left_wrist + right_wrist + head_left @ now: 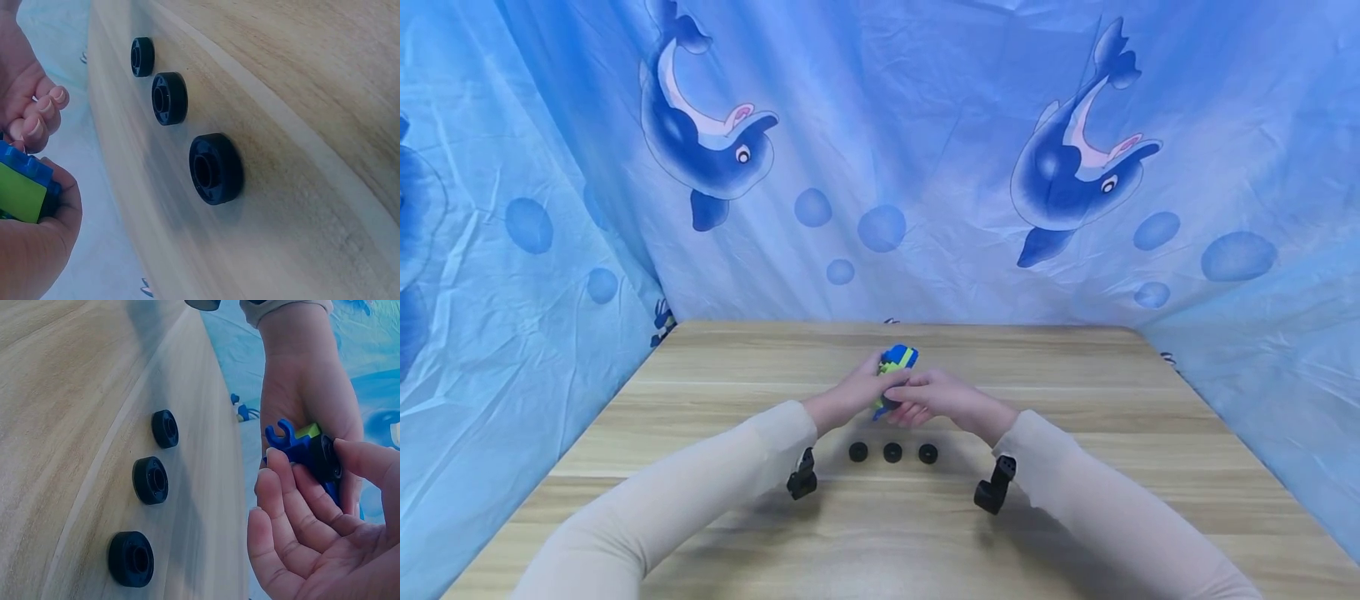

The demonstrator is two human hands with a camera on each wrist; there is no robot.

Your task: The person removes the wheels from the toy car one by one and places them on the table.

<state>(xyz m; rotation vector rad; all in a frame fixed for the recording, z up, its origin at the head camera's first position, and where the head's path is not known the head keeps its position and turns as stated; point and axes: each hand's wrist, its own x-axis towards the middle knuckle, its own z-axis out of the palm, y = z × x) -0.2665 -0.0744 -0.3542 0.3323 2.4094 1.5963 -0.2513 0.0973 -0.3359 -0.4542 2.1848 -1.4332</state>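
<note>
My left hand (854, 393) grips a blue and lime-green toy vehicle (895, 358) built of blocks, above the table. In the left wrist view its studded blue edge and green side (24, 190) show in that hand. A blue forked hook (281, 435) sticks out at one end in the right wrist view. My right hand (953, 398) meets the toy from the right. Its thumb and index finger pinch a black wheel (325, 457) against the vehicle's side; whether the wheel is fixed there I cannot tell. The other fingers are loosely bent beneath.
Three loose black wheels, left (858, 452), middle (892, 452) and right (928, 453), lie in a row on the wooden table (700, 400), nearer to me than the hands. Behind and beside the table hangs a blue dolphin-print curtain (925, 100).
</note>
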